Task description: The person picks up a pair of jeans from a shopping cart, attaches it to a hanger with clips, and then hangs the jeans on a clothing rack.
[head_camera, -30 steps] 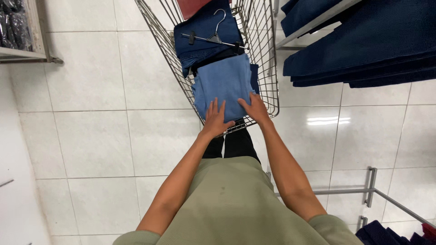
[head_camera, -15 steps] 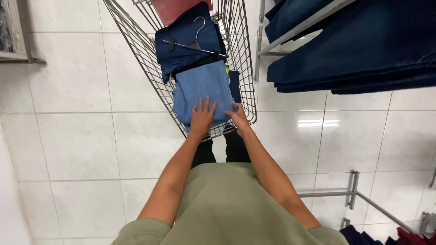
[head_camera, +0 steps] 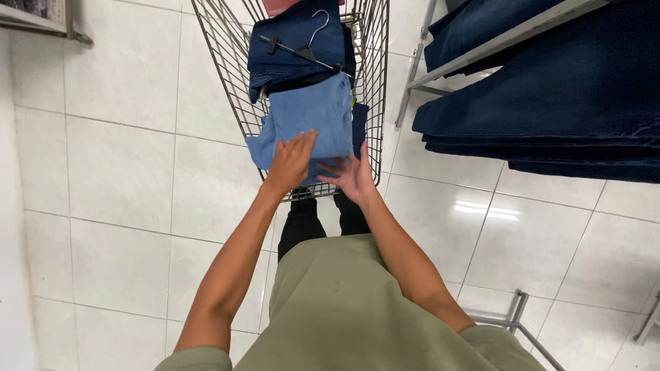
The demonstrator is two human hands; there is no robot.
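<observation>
Since half a second ago the folded light-blue denim garment (head_camera: 306, 120) has slid a little to the left, so that one corner now pokes out past the left wall of the grey wire shopping cart (head_camera: 223, 62), and both hands have shifted with it. It lies in the near end of the cart, on top of the other clothes.

On the garment's near edge lies the left hand (head_camera: 290, 163), palm down, fingers straight and close together, pressing flat on the cloth rather than gripping it. Just beside it, the right hand (head_camera: 352, 176) is spread open with the fingers splayed; its fingertips touch the near right edge of the same garment, close to the cart's near rim, and it clasps nothing.

Behind the light-blue piece sits a dark navy folded garment (head_camera: 292, 48), with a black clothes hanger with a silver hook (head_camera: 302, 49) lying across it. A strip of pink cloth (head_camera: 292, 5) shows at the far end of the cart.

To the right, stacks of dark blue jeans (head_camera: 550, 103) rest on a grey metal shelf rack (head_camera: 512, 36). White glossy floor tiles (head_camera: 117, 158) lie all around.
</observation>
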